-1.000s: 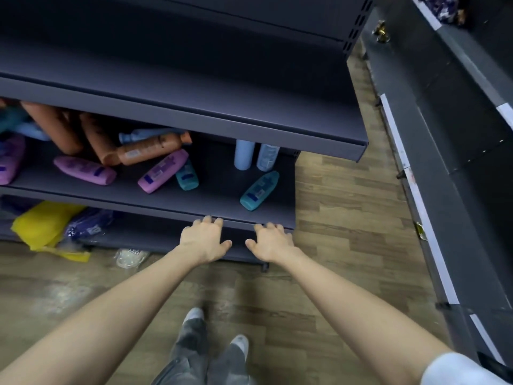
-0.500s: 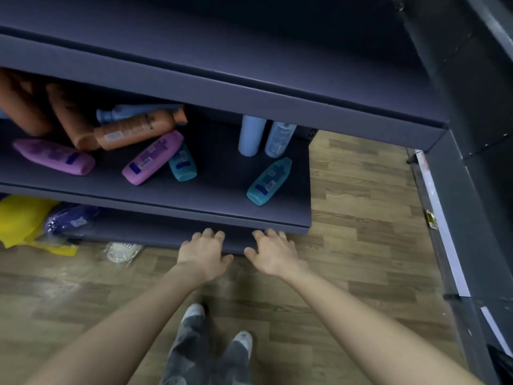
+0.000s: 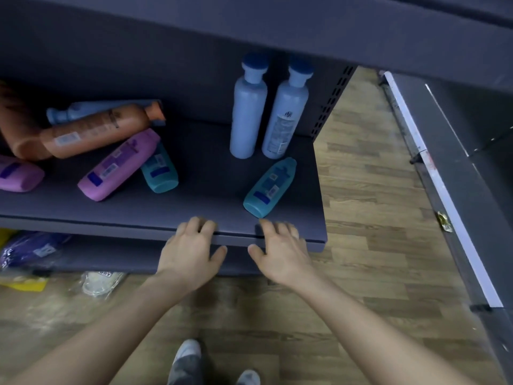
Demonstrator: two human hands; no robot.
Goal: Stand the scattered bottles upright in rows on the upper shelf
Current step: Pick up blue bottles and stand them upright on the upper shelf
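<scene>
Two pale blue bottles [image 3: 248,109] [image 3: 286,118] stand upright at the back right of the dark shelf [image 3: 211,190]. A teal bottle [image 3: 269,187] lies on its side just in front of them. Further left lie a second teal bottle [image 3: 159,172], a purple bottle [image 3: 119,165], an orange bottle [image 3: 97,132], a pale blue one [image 3: 83,109] behind it, and more orange and purple bottles at the left edge. My left hand [image 3: 191,251] and my right hand [image 3: 280,248] are at the shelf's front lip, fingers spread, holding nothing. The right fingertips are a little below the lying teal bottle.
Another dark shelf [image 3: 277,26] overhangs above. Beneath, a lower shelf holds a purple packet [image 3: 33,250]; a yellow item [image 3: 25,282] and a clear packet [image 3: 100,282] are by the wooden floor. A second shelving unit [image 3: 458,190] runs along the right. My shoes [image 3: 188,354] show below.
The view has come closer and lower to the shelf, showing the upright bottles' caps. Both hands have reached forward onto the shelf's front lip, near the lying teal bottle.
</scene>
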